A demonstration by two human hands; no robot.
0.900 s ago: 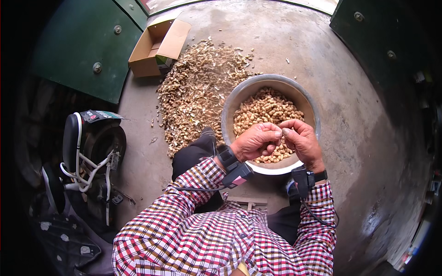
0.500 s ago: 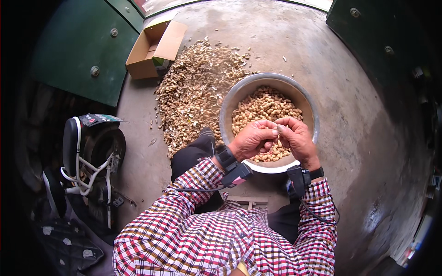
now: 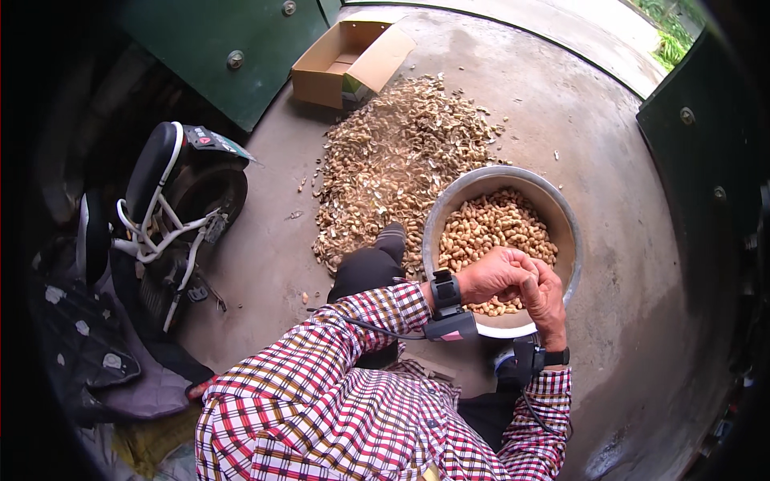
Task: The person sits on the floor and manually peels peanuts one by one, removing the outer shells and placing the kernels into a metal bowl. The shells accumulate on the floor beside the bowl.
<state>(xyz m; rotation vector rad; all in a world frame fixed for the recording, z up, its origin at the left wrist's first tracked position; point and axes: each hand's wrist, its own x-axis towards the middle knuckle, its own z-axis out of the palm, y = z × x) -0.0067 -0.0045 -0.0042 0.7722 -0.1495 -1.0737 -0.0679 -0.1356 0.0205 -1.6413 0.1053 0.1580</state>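
Observation:
A round metal basin [image 3: 570, 240] in front of me holds a heap of unshelled peanuts [image 3: 501, 228]. Over its near part my left hand [image 3: 491, 275] and my right hand [image 3: 546, 301] meet at the fingertips. Both are closed, thumbs and fingers pressed together. Whatever sits between the fingertips is too small and covered to make out. To the left of the basin, a broad pile of empty peanut shells [image 3: 393, 160] spreads over the concrete floor, reaching my dark shoe [image 3: 391, 238].
An open cardboard box [image 3: 321, 86] stands behind the shell pile. A parked scooter or bike [image 3: 152, 212] with a white frame is at left, beside dark quilted cloth [image 3: 96, 345]. Green metal doors [image 3: 216, 48] flank the opening to outdoors.
The view has swung, so basin, pile and box sit further right and more of the outdoors shows. My hands stay together over the basin, now more overlapped, with the left wrist turned.

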